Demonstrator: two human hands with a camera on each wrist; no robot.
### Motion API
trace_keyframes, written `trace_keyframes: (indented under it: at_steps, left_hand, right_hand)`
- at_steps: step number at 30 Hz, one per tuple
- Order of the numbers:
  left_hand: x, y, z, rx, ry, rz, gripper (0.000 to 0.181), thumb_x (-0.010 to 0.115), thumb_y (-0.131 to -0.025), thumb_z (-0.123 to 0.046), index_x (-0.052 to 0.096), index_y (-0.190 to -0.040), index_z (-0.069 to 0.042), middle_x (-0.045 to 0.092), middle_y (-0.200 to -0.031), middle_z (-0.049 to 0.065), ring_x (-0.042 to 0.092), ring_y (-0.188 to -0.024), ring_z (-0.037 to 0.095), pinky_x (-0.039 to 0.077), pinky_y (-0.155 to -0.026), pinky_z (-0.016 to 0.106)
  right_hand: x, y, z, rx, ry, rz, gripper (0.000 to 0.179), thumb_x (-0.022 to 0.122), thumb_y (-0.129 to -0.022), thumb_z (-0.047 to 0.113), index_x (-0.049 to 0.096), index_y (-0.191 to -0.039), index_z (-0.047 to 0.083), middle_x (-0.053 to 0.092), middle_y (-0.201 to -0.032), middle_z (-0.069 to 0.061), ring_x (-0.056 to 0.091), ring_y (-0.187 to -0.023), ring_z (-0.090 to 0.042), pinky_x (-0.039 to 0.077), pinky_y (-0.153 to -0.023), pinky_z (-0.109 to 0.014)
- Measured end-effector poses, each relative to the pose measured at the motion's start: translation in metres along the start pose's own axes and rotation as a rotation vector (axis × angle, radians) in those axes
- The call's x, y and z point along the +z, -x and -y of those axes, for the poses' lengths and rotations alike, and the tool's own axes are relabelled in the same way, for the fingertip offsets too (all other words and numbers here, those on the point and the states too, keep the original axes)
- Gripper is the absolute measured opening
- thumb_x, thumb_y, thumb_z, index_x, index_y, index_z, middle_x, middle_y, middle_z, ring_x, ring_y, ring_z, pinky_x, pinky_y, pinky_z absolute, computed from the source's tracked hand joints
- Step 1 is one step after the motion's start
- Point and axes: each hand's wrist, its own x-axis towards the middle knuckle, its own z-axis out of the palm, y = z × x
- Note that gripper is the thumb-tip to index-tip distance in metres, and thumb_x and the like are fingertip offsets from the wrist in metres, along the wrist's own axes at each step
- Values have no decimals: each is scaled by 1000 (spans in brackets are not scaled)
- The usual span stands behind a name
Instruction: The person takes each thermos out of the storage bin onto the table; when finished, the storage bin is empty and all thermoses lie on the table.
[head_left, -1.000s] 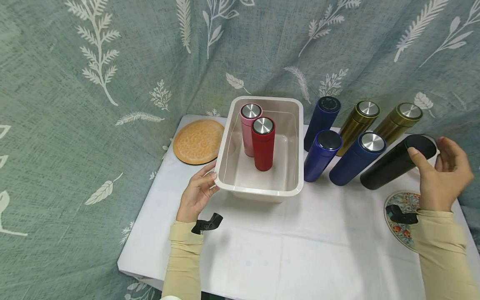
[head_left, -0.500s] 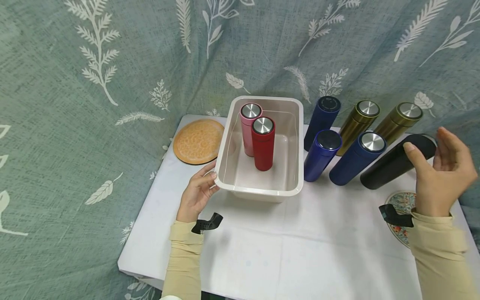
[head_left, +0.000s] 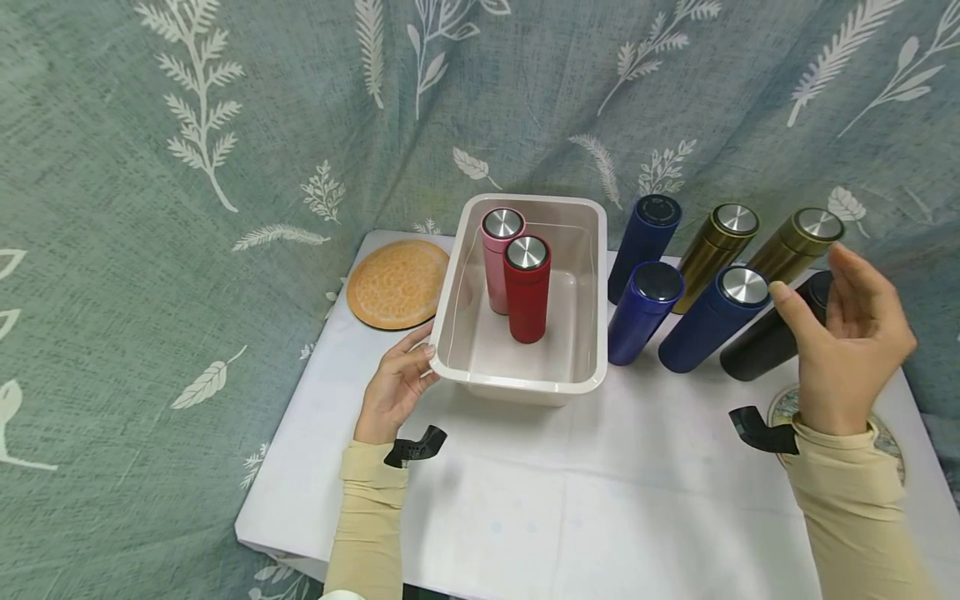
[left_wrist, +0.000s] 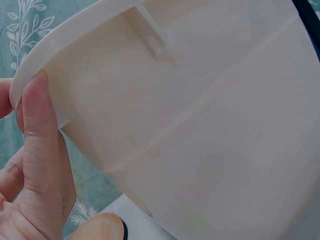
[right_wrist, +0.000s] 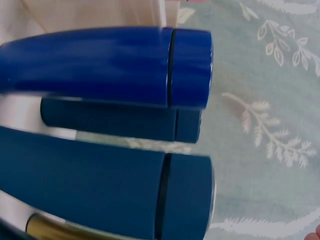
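Observation:
My left hand [head_left: 397, 383] pinches the near left corner of a cream plastic basin [head_left: 517, 385]; in the left wrist view the thumb [left_wrist: 39, 125] lies under the rim. Inside the basin a pink vacuum flask [head_left: 495, 267] and a red vacuum flask [head_left: 528, 300] stand upright. On the right, my right hand [head_left: 847, 350] is spread with nothing between thumb and fingers. Its thumb tip is right by the silver lid of a matte blue flask [head_left: 701, 325], and the hand partly hides a black flask [head_left: 765, 342]. The right wrist view shows the matte blue flask [right_wrist: 90, 182] close up.
A glossy blue flask [head_left: 641, 321] and a dark blue flask [head_left: 641, 250] stand right of the basin. Two gold flasks [head_left: 708, 258] are at the back. An orange round mat [head_left: 397, 283] lies left; a patterned round mat [head_left: 783, 408] is under the right forearm.
My right hand has moved left, from beside the black flask's top to the matte blue flask's lid. My left hand and the basin have stayed put.

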Motion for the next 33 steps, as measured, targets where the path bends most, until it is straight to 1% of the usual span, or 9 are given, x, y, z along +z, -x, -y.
trace_keyframes:
  at_steps: [6, 8, 11, 13, 16, 23, 28, 30, 33]
  left_hand:
    - [1, 0, 0, 6, -1, -3, 52, 46, -98, 4, 39, -149, -3, 69, -109, 1, 69, -82, 8, 59, -65, 19]
    - [2, 0, 0, 5, -5, -5, 54, 46, -97, 4, 38, -150, -3, 68, -109, 0, 68, -82, 7, 59, -65, 18]
    - [2, 0, 0, 1, -15, -15, 54, 47, -97, 3, 38, -150, -3, 66, -111, 0, 66, -84, 7, 58, -66, 18]
    - [2, 0, 0, -3, -18, -17, 53, 47, -98, 2, 39, -150, -4, 66, -111, 0, 66, -85, 8, 58, -66, 18]
    - [1, 0, 1, -6, -19, -17, 52, 47, -98, 1, 40, -149, -5, 67, -109, 0, 66, -86, 8, 58, -66, 18]
    - [1, 0, 0, -9, -11, -22, 54, 48, -98, 1, 39, -151, -5, 67, -113, 0, 66, -87, 9, 58, -67, 18]
    - [1, 1, 0, -10, -5, -16, 56, 46, -99, 1, 35, -153, -8, 68, -110, 0, 66, -89, 9, 58, -67, 18]
    - [1, 1, 1, -9, -6, -15, 54, 46, -99, 1, 38, -151, -8, 68, -109, -1, 66, -89, 9, 58, -67, 18]
    - [0, 1, 2, -5, -2, -17, 44, 47, -99, 1, 49, -142, -7, 68, -109, 0, 67, -88, 10, 58, -67, 17]
  right_hand:
    - [9, 6, 1, 31, -213, 18, 53, 79, -72, -12, 68, -123, -1, 67, -129, -10, 57, -131, -24, 37, -121, -32]
    - [12, 7, 0, 46, -237, 35, 53, 80, -72, -12, 68, -123, -1, 66, -130, -10, 57, -132, -23, 37, -121, -30]
    - [16, 9, -2, 62, -212, 81, 53, 79, -73, -12, 68, -124, 0, 67, -130, -9, 58, -131, -21, 39, -120, -29]
    - [18, 10, -3, 55, -202, 117, 54, 79, -73, -13, 67, -124, -1, 67, -130, -9, 59, -130, -21, 40, -119, -29]
    - [22, 10, -3, 39, -158, 169, 54, 79, -74, -13, 67, -125, 0, 68, -130, -8, 60, -128, -19, 41, -117, -27]
    - [33, 10, -4, 9, -112, 244, 54, 80, -76, -9, 67, -127, 2, 68, -131, -7, 59, -130, -17, 40, -118, -28]
    - [44, 13, -6, -20, -99, 300, 55, 80, -76, -8, 66, -128, 2, 68, -133, -5, 59, -130, -14, 41, -117, -26]
    - [48, 15, -5, -34, -112, 322, 55, 80, -76, -8, 66, -128, 2, 68, -133, -6, 60, -130, -14, 41, -117, -26]
    - [55, 17, -2, -52, -108, 353, 55, 80, -77, -8, 65, -129, 2, 67, -134, -6, 60, -130, -15, 41, -118, -27]
